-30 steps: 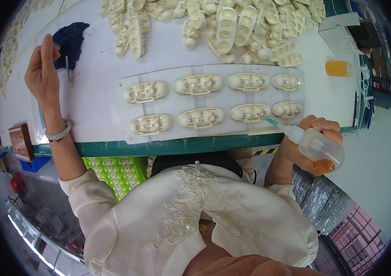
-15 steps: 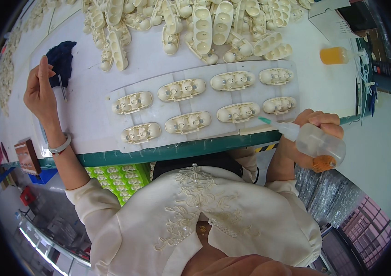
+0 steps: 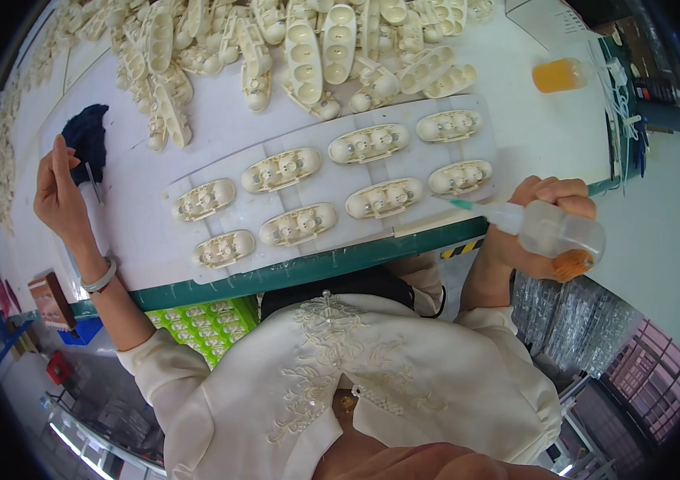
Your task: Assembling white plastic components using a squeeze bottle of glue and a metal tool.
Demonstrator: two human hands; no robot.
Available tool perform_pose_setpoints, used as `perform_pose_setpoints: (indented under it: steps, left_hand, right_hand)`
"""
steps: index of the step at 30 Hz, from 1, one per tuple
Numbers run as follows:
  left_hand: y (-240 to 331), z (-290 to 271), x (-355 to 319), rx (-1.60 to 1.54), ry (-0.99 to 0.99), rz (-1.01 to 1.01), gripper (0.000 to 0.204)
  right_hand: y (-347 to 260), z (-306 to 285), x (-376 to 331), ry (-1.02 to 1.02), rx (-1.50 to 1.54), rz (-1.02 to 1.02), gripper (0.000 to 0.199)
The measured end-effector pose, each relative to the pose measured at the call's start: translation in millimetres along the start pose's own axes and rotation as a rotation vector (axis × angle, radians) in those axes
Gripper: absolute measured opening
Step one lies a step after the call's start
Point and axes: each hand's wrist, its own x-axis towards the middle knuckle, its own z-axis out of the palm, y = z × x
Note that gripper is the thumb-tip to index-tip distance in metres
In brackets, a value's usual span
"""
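Note:
My right hand (image 3: 544, 192) is wrapped round a translucent squeeze bottle (image 3: 560, 236). The bottle lies tilted, its green needle tip (image 3: 462, 205) pointing left, just below the nearest right-hand part on the tray. Orange colour shows at the bottle's base. A pale flat tray (image 3: 276, 248) carries two rows of oval cream plastic parts (image 3: 300, 224), each with round cups and small metal pieces. At the left, my left hand (image 3: 62, 192) is raised over the table, loosely open and holding nothing visible. Beside it are a thin metal rod (image 3: 94, 184) and a dark blue cloth (image 3: 86, 136).
A large heap of similar cream parts (image 3: 304, 60) covers the far side of the table. An orange bottle (image 3: 558, 75) lies at the right near a white box (image 3: 544, 22) and cables. Below the green table edge (image 3: 292, 272) is a bright green tray (image 3: 204, 320) of parts.
The view has shifted, so the tray and heap appear farther left. The bottle's tip now sits closer to the nearest right-hand part. My left hand stays raised at the left.

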Motion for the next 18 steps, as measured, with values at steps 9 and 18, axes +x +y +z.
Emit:
perform_pose_setpoints:
  steps: [9,18]
  left_hand:
    - [-5.4,-4.0,-1.2,0.019,-0.012,0.007,0.019]
    - [-10.3,-0.9,-2.0,-0.056,0.064,-0.113,0.019]
  right_hand:
    - [13.2,-18.6,0.8,0.182,0.044,-0.061,0.061]
    - [8.4,-10.7,1.8,0.237,-0.301,0.010,0.061]
